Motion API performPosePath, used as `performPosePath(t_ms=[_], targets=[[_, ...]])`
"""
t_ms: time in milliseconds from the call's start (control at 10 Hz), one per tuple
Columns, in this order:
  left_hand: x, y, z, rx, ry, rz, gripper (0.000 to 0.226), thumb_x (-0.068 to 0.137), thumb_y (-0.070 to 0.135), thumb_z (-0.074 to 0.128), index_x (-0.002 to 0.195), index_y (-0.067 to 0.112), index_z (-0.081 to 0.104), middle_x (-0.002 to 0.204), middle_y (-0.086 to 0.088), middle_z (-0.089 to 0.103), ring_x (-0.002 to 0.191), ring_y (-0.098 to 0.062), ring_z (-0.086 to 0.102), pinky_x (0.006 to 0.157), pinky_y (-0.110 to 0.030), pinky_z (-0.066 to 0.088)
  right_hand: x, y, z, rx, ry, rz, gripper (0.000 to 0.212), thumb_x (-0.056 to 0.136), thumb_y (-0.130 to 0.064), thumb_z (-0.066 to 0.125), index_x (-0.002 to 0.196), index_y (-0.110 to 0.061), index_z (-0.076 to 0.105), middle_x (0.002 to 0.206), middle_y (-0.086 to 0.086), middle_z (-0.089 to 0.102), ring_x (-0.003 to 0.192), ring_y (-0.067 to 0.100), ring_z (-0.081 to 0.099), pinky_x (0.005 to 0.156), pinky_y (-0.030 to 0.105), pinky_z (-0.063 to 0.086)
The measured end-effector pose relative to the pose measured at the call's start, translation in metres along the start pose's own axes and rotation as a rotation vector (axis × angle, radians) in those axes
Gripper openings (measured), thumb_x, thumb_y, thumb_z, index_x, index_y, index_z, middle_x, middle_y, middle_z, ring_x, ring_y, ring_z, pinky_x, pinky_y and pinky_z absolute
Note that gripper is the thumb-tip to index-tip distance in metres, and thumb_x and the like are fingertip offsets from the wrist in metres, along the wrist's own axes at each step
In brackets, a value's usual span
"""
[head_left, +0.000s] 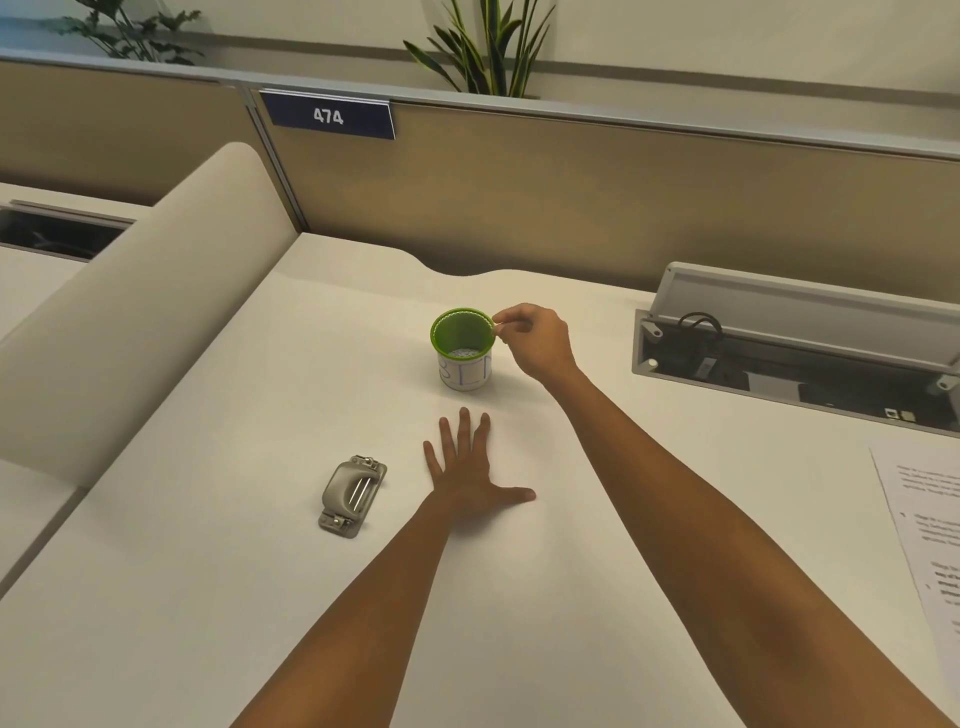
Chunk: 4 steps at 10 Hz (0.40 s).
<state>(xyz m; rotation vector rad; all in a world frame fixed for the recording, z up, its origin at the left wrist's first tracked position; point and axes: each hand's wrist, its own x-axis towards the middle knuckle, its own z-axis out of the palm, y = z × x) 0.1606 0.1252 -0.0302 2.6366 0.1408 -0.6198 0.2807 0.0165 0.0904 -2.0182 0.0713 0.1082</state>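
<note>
Looks about midway, judging by small pale bits already lying in the bottom. Rests on white table (208, 597). Presses left hand (462, 467) flat there, fingers spread, gripping nothing. Pinches with right hand (535, 338) at the green rim of cup (464, 376), thumb and forefinger together; cannot tell whether on rim alone or on a tiny piece too. Leaves grey metal punch (353, 493) untouched, 9 o'clock of left hand, near. Puts cup upright at 12 o'clock of left hand, apart; touches right hand at cup's 3 o'clock.

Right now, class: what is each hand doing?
Left hand: open, flat on the white table.
Right hand: pinching the rim of the green-lined white cup.
</note>
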Motion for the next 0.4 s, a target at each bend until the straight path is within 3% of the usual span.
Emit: performPosePath(t_ms=[200,300,400], targets=[[-0.004,0.002,-0.001,-0.027,0.038,0.013,0.134,0.063,0.083,0.066,0.159,0.03,-0.011,0.165,0.004,-0.029,0.149,-0.029,-0.033,0.116,-0.058,-0.019,-0.044,0.045,-0.017,0.008,0.147,-0.004,0.02,0.095,-0.01,0.06,0.111,-0.006,0.069,0.113,0.008,0.072,0.101,0.023,0.067,0.08,0.019,0.049],[-0.009,0.005,0.0,-0.05,0.052,0.04,0.126,0.069,0.078,0.067,0.16,0.029,-0.005,0.167,0.004,-0.024,0.151,-0.027,-0.029,0.116,-0.058,-0.019,-0.069,0.068,-0.03,-0.067,0.175,-0.012,0.021,0.096,-0.012,0.058,0.116,-0.007,0.065,0.117,0.008,0.068,0.104,0.025,0.065,0.088,0.03,0.053],[-0.015,0.009,0.01,-0.026,0.115,0.141,0.106,0.083,0.069,0.06,0.161,0.025,0.003,0.17,0.003,-0.011,0.155,-0.024,-0.019,0.12,-0.055,-0.014,-0.106,0.109,-0.049,-0.255,0.239,-0.034,0.026,0.099,-0.016,0.054,0.124,-0.009,0.059,0.128,0.006,0.06,0.119,0.025,0.056,0.101,0.035,0.045]])
